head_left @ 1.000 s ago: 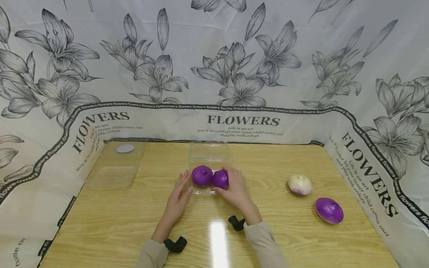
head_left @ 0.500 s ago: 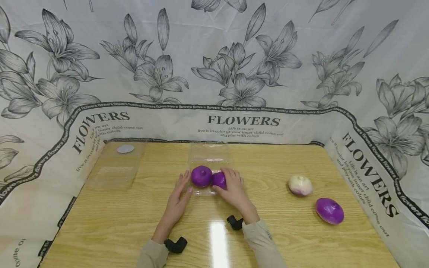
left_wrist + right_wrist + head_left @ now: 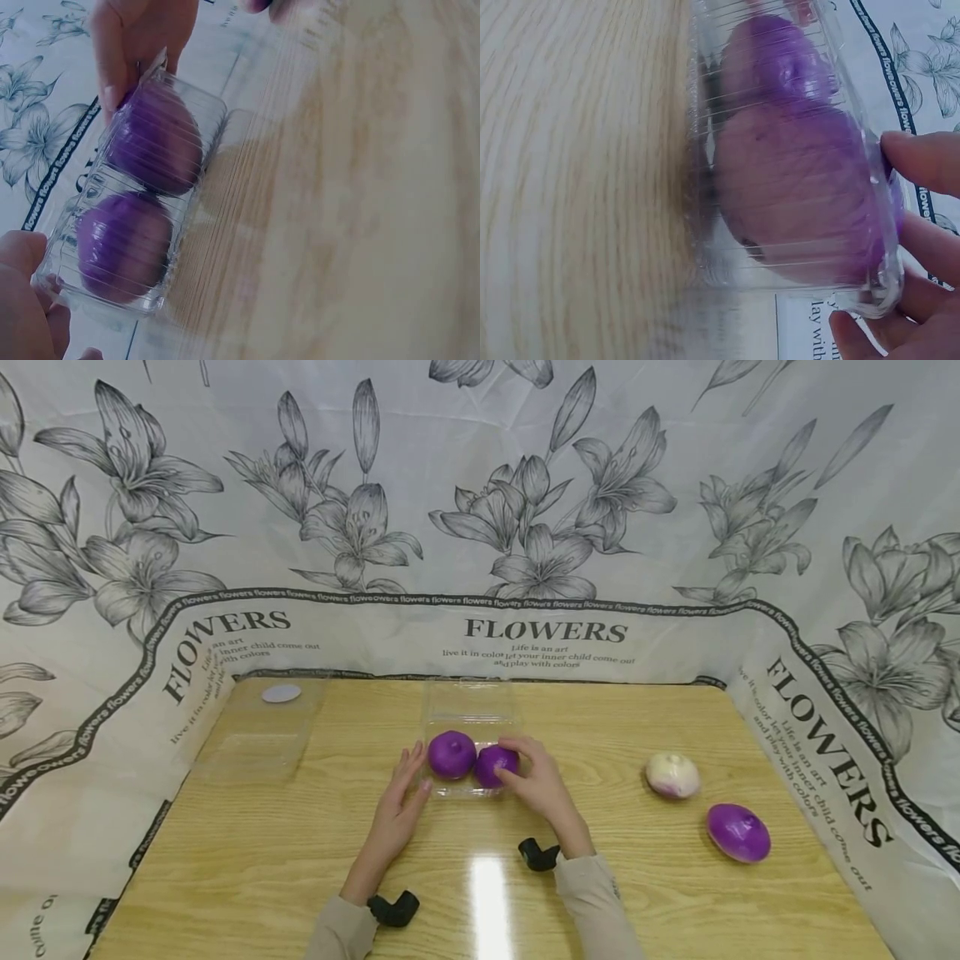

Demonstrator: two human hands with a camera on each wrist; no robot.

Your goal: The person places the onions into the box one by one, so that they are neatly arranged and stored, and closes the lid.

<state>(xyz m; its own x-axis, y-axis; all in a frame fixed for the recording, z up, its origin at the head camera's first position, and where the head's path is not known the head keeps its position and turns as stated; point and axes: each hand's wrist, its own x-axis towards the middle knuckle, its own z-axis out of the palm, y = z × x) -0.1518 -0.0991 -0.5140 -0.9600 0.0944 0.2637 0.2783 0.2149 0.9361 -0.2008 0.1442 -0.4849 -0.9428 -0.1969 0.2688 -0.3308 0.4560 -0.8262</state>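
Between the hands [image 3: 399, 797], two purple onions [image 3: 452, 755], in a clear container [image 3: 112, 181].

The head camera looked forward and down from above, well back, taking in most of the wooden table [image 3: 262, 852], left hand [image 3: 397, 804], right hand [image 3: 540, 783] and flower-printed cloth [image 3: 517, 539] behind. The wrist cameras sat low and close, rolled sideways in opposite directions, facing the clear plastic clamshell [image 3: 471, 718]; the right was nearer. All three views shared its two purple onions [image 3: 452, 754] [image 3: 494, 767].
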